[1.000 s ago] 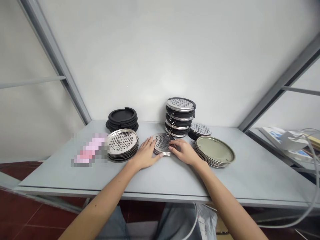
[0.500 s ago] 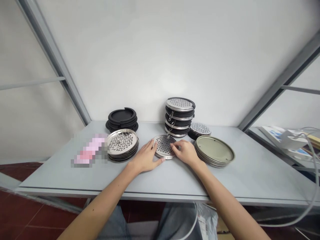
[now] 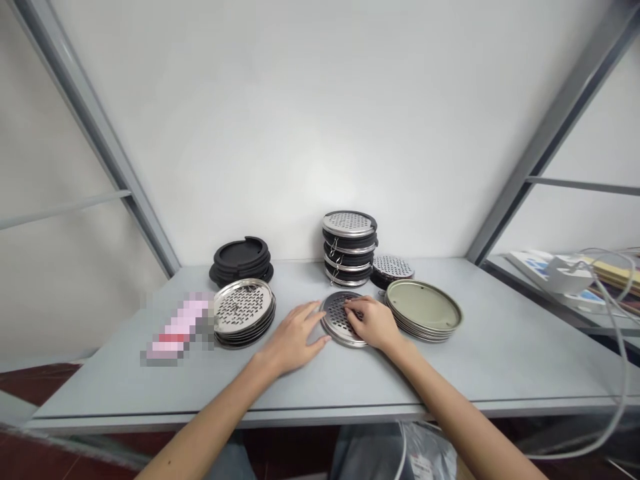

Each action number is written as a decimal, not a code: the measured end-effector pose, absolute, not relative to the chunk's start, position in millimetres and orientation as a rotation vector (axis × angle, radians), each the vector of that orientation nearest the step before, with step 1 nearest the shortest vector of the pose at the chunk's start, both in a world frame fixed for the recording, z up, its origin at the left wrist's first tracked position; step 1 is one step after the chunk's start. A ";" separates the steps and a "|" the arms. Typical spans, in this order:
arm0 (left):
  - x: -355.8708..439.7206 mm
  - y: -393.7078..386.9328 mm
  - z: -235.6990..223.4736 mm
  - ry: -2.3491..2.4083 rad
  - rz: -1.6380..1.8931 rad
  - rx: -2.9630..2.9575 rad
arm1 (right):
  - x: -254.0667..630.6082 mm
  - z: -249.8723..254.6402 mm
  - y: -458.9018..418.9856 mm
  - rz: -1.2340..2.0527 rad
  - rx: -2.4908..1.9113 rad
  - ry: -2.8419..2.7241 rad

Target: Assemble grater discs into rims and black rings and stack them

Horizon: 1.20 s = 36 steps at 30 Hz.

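Hands: both were bare and low over the grey metal shelf (image 3: 500, 363), with the disc between them.
Left hand: the left hand (image 3: 293, 340) was open, fingers loosely spread, its fingertips at or just beside the disc's near-left rim; it had hold of nothing that I could see.
Right hand: the right hand (image 3: 373, 325) lay half-curled across the disc's right part, fingers on its perforated face; whether it was gripping or only resting, I could not tell.
Thing: the perforated steel disc (image 3: 334, 320) lay flat on the shelf, directly ahead of the body. Being round, it had no long axis. The right hand was the nearer, lying on top of it.
Things about it: a stack of olive-lined metal lids (image 3: 423, 310) sat just right; a stack of steel grater plates (image 3: 243, 313) stood left of the left hand.
Rest: black round lids (image 3: 241, 261), a tall stack of clipped discs (image 3: 349, 250), a blurred pink object (image 3: 177, 327).
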<state>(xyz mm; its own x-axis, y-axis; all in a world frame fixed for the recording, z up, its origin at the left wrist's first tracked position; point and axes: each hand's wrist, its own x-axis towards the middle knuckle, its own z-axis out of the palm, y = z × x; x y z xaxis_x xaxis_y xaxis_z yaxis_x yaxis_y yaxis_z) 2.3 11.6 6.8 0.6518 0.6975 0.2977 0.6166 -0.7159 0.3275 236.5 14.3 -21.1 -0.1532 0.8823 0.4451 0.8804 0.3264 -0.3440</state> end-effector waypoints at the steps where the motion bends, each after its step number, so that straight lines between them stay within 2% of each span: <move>1: -4.6 14.6 17.8 1.091 0.678 2.693 | 238.0 -21.4 13.8 -0.007 -1.582 -2.000; 5: -45.6 52.4 68.7 1.500 0.970 2.637 | 241.0 -19.8 16.4 -0.037 -1.658 -1.965; 10: -91.7 116.8 99.0 2.075 0.531 2.528 | 240.6 -18.5 19.3 -0.054 -1.553 -2.014; 14: -93.7 138.4 92.4 2.138 0.252 2.466 | 241.3 -19.8 19.4 -0.054 -1.550 -2.009; 36: -65.9 130.0 87.9 2.271 0.238 2.479 | 241.2 -19.2 20.1 -0.008 -1.578 -1.997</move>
